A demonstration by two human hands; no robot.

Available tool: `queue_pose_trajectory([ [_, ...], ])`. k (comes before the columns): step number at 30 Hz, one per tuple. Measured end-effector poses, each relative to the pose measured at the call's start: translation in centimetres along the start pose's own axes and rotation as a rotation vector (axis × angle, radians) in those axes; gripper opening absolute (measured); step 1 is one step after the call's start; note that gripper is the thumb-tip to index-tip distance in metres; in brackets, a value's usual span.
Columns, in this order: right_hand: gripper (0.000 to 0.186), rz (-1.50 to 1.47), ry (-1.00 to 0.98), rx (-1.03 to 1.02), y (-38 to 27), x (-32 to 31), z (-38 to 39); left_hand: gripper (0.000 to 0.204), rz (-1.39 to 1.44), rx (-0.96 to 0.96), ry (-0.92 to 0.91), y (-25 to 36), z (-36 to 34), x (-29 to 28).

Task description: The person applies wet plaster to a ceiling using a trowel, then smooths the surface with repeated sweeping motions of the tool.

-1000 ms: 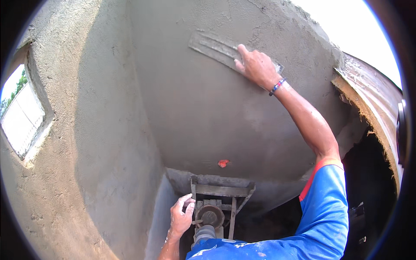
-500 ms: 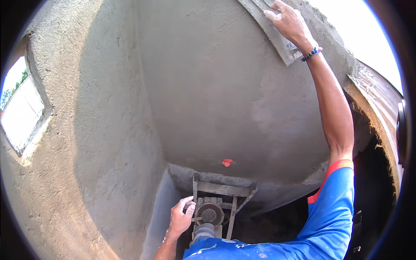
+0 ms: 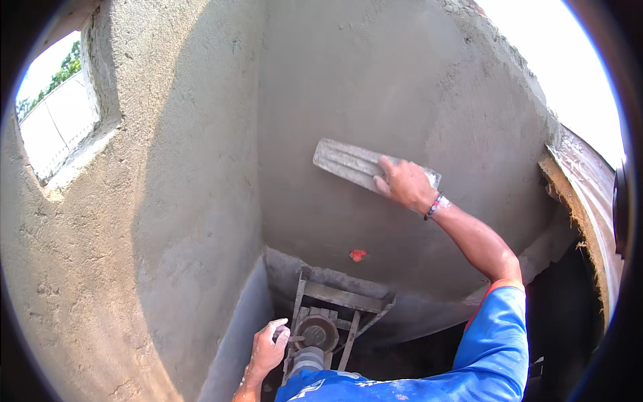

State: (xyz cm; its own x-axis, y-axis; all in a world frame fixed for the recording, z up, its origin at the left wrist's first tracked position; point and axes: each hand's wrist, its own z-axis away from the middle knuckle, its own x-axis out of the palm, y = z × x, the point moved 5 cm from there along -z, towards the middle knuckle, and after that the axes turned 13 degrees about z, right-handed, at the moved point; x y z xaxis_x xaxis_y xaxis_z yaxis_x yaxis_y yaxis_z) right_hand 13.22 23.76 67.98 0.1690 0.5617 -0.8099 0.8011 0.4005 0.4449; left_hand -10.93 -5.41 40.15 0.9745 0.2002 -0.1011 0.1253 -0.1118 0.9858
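Observation:
My right hand (image 3: 406, 182) grips a long, mortar-coated flat trowel (image 3: 343, 159), which lies against the grey plastered wall (image 3: 335, 87) ahead, slightly tilted. My left hand (image 3: 269, 345) is low, with loosely bent fingers apart and no clearly held thing, beside a wooden frame (image 3: 335, 296). A round dark pan (image 3: 316, 333) sits within the frame, just right of that hand. A small orange-red patch (image 3: 358, 255) shows on the wall below the trowel.
The rough side wall (image 3: 87, 254) at left has an opening (image 3: 57, 124) showing foliage and white panels. At right, a torn-edged sheet (image 3: 583, 208) stands beside a dark space. Bright sky shows above it.
The trowel rose toward the upper right and tilted steeply, then came down and left to the middle of the wall. The view has shifted somewhat; my left hand remains low beside the frame.

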Motion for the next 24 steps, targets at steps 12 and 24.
queue_pose_trajectory([
  [12,0.034,0.043,0.437,0.218,7.0,-15.7,-13.7,0.03,0.116,0.174,-0.181,4.2,-6.2,6.9],
  [24,0.021,0.047,-0.162,-0.122,-5.5,9.2,0.7,0.03,-0.025,0.051,-0.073,-0.1,-0.4,2.3],
])
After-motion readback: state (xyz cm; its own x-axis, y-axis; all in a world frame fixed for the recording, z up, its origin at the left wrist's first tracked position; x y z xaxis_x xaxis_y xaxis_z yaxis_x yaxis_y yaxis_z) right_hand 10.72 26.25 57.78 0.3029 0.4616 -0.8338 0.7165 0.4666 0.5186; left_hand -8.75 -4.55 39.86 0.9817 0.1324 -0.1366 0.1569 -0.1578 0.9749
